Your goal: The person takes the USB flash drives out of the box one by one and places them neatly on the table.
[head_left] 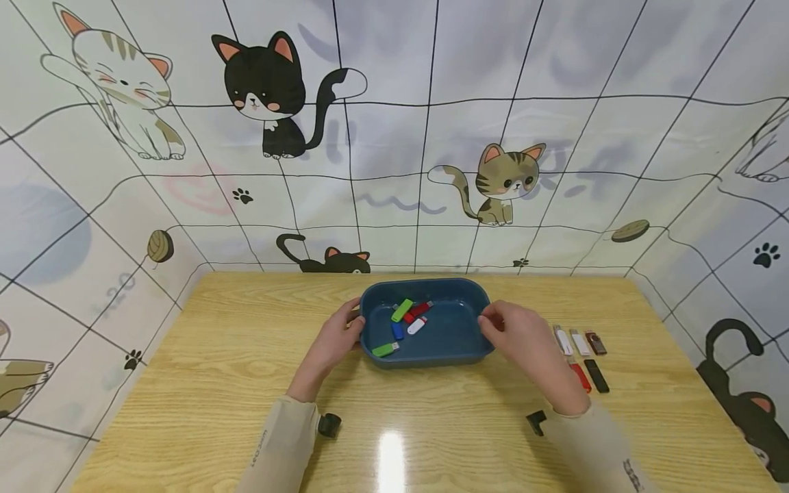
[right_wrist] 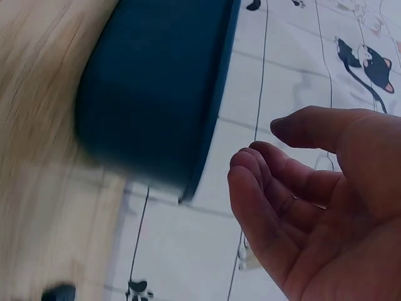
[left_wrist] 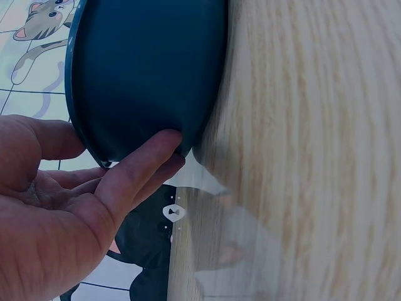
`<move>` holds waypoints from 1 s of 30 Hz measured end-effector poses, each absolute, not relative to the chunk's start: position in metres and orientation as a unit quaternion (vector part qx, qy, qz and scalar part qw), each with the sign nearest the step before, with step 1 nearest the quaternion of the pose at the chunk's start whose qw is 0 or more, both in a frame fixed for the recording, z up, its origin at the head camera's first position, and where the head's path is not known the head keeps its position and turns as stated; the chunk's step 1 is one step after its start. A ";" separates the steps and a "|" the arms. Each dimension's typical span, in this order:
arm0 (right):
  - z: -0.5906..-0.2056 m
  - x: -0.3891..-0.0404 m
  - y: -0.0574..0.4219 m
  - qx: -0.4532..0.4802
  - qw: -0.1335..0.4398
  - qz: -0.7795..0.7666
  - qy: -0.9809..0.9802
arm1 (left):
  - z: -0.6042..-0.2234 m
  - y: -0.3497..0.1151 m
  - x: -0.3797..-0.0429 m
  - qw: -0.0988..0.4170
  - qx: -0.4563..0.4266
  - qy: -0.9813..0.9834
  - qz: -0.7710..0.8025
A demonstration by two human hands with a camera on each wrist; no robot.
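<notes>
A dark blue plastic tub [head_left: 425, 359] stands on the table with several USB sticks inside, among them a white one [head_left: 417, 325], a blue one [head_left: 397, 331] and a green one [head_left: 385, 350]. My left hand [head_left: 335, 335] holds the tub's left end. In the left wrist view its thumb [left_wrist: 59, 139] is at the rim and its fingers [left_wrist: 147, 160] lie against the outer wall. At the opposite end is my right hand [head_left: 518, 335], fingers loosely bent with nothing between them. The right wrist view shows its fingertips [right_wrist: 241, 164] a little apart from the tub wall [right_wrist: 156, 94].
Right of the tub, more USB sticks lie on the wooden table [head_left: 246, 383], including a red one [head_left: 581, 377], a black one [head_left: 596, 376] and a brown one [head_left: 595, 343]. A cloth with printed cats [head_left: 394, 137] hangs behind the table and along its sides.
</notes>
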State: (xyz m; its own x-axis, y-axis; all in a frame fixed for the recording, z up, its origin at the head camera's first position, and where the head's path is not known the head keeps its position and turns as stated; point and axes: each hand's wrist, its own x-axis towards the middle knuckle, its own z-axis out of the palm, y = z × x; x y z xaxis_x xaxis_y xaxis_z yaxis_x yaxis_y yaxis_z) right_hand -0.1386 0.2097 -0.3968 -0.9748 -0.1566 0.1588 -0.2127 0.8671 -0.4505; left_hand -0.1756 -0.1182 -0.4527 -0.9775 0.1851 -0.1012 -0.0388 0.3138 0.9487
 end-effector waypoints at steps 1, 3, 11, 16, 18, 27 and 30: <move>-0.398 -0.141 0.204 0.101 0.056 0.241 -0.964 | -0.453 -0.118 -0.176 0.096 0.049 0.805 0.583; -0.401 -0.146 0.193 0.106 0.048 0.246 -0.962 | -0.453 -0.118 -0.176 0.097 0.049 0.804 0.585; -0.416 -0.165 0.157 0.106 0.038 0.251 -0.962 | -0.452 -0.118 -0.175 0.098 0.050 0.798 0.592; -0.423 -0.173 0.140 0.092 0.017 0.245 -0.965 | -0.452 -0.118 -0.175 0.097 0.049 0.802 0.588; -0.425 -0.177 0.134 0.086 0.010 0.239 -0.967 | -0.453 -0.119 -0.175 0.096 0.051 0.802 0.587; -0.436 -0.188 0.121 0.092 -0.011 0.213 -0.973 | -0.454 -0.119 -0.176 0.094 0.058 0.799 0.591; -0.438 -0.190 0.119 0.091 -0.013 0.216 -0.972 | -0.454 -0.119 -0.176 0.095 0.053 0.801 0.589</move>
State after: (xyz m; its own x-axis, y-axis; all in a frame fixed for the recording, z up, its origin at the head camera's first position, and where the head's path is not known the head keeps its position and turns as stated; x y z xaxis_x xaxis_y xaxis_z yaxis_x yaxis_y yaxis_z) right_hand -0.1902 0.1188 -0.4385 -0.9830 -0.1829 0.0140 -0.1716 0.8902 -0.4221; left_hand -0.1760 -0.1189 -0.4535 -0.9764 0.1968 -0.0895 -0.0269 0.3003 0.9535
